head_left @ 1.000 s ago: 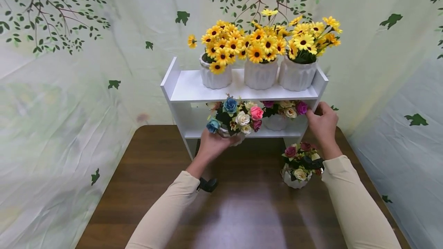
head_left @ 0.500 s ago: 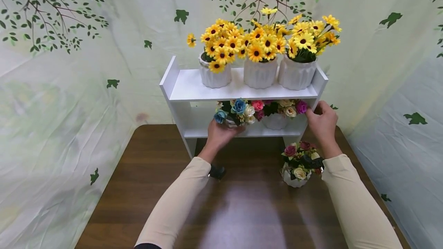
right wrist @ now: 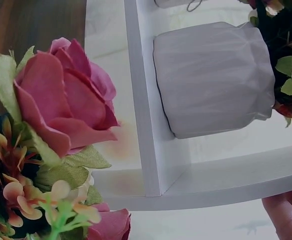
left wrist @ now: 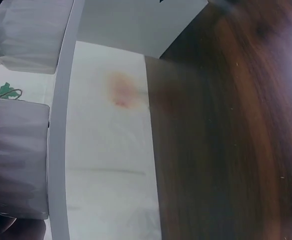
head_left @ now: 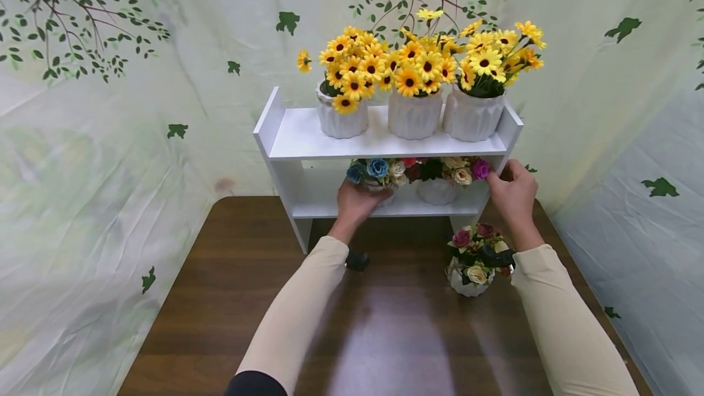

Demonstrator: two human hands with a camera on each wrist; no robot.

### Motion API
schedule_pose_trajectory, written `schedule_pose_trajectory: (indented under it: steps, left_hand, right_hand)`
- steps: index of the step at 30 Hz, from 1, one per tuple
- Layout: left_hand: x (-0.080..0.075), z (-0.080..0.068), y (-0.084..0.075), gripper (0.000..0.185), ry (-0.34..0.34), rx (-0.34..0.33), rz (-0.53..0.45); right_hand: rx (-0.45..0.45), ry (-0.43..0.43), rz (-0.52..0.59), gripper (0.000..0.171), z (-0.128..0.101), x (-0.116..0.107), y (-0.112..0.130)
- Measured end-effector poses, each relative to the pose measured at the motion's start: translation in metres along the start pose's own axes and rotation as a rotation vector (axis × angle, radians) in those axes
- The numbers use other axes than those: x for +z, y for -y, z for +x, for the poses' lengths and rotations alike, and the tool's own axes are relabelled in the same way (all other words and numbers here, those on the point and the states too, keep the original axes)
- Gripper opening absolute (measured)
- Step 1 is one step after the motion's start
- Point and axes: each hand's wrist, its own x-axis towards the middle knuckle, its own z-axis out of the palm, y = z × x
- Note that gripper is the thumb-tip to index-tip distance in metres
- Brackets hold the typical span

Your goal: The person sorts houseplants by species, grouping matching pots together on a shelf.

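My left hand (head_left: 356, 201) grips a white flower pot (left wrist: 18, 160) of blue, white and pink artificial roses (head_left: 377, 168). This pot stands at the lower board of the white shelf unit (head_left: 305, 151); in the left wrist view its base meets the board. To its right on that board is another white pot (head_left: 437, 192) with cream and purple roses. My right hand (head_left: 514, 197) holds the shelf's right side panel, thumb near the front edge; the right wrist view shows only its fingers (right wrist: 285, 215) beside the panel.
Three white pots with yellow daisies (head_left: 409, 69) line the top board. A pot of dusky pink and cream roses (head_left: 473, 264) stands on the brown wooden table (head_left: 220, 298), below my right wrist. A leaf-printed cloth (head_left: 110, 170) hangs behind.
My left hand has carried the pot of blue and pink roses forward and slightly right, from before the shelf to the lower board. My right hand has stayed at the side panel.
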Motion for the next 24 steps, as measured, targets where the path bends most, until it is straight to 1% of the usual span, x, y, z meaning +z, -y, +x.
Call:
schedule_pose_trajectory:
  steps: [3, 6, 13, 16, 20, 24]
  left_hand:
    - [0.004, 0.003, -0.002, 0.083, 0.018, -0.007, 0.014]
    - [0.005, 0.007, -0.005, 0.084, 0.057, -0.016, 0.014]
    - [0.008, 0.014, -0.013, 0.089, 0.178, -0.052, -0.003]
    - [0.009, 0.014, -0.015, 0.090, 0.214, -0.056, 0.000]
    - [0.008, 0.014, -0.015, 0.090, 0.227, -0.050, 0.018]
    - [0.004, 0.013, -0.012, 0.083, 0.224, -0.053, 0.032]
  right_hand:
    - [0.004, -0.001, 0.004, 0.030, 0.000, 0.000, 0.000]
    - [0.003, -0.005, 0.005, 0.030, 0.000, -0.001, 0.000]
    - [0.000, -0.011, 0.005, 0.030, 0.001, -0.005, -0.001]
    - [0.007, -0.007, -0.002, 0.030, 0.000, -0.006, -0.003]
    - [0.017, -0.004, 0.003, 0.029, 0.000, -0.006, -0.002]
    - [0.021, 0.020, 0.017, 0.030, -0.001, -0.003, 0.000]
